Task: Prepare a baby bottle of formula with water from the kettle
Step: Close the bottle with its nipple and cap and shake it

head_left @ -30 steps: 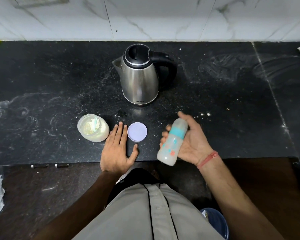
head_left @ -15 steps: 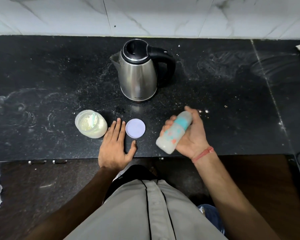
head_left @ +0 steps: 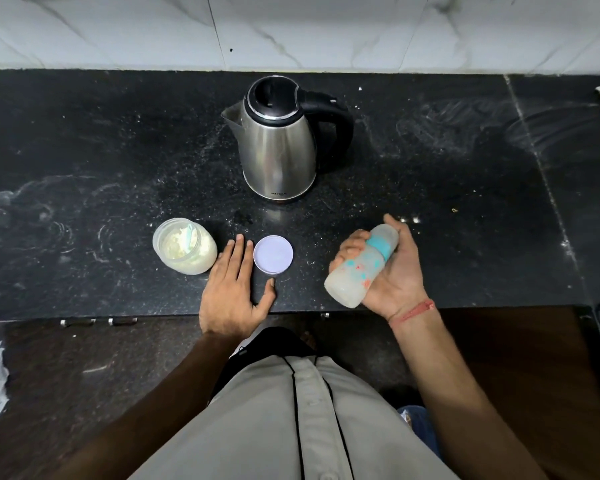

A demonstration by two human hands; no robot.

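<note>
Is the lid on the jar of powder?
No, the jar stands open with powder showing, and its round lid lies flat on the counter beside the left hand.

One kettle [head_left: 279, 143], one baby bottle [head_left: 359, 268], one formula jar [head_left: 184, 251], one lid [head_left: 273, 254], two hands.

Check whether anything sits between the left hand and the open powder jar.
Nothing visible does. The left hand lies flat on the counter right beside the jar; the lid is on its other side.
</note>
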